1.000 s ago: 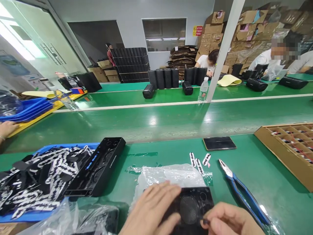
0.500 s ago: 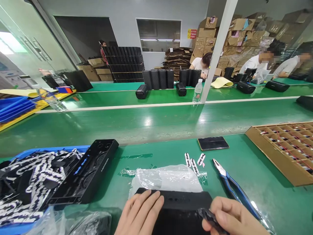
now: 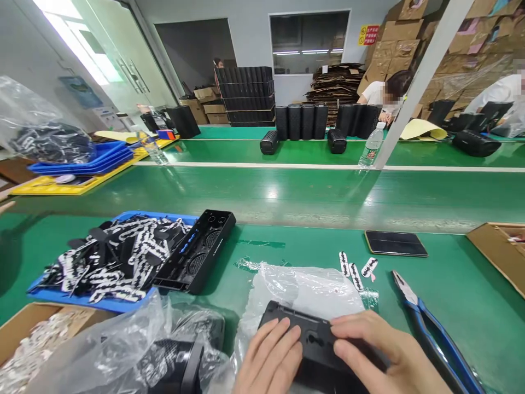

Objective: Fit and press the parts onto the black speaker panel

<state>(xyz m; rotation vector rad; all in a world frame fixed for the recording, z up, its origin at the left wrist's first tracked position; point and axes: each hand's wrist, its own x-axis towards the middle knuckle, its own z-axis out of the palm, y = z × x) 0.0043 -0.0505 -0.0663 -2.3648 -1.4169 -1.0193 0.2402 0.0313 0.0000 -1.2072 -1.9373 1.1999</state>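
On the green counter (image 3: pixel 443 284), near the bottom edge of the view, both hands rest on a black housing (image 3: pixel 305 334) that lies on a clear plastic bag (image 3: pixel 303 287). The left hand (image 3: pixel 268 358) lies flat with fingers on its left part. The right hand (image 3: pixel 383 355) presses on the top, its grip half closed over the housing. Blue pliers (image 3: pixel 435 334) lie just right. A blue tray (image 3: pixel 135 216) of parts stands to the left, with another black shell (image 3: pixel 197 254) leaning on it.

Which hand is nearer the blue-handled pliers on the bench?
The right hand. It rests on the black housing, just left of the blue-handled pliers; the left hand lies farther left, on the housing's other side.
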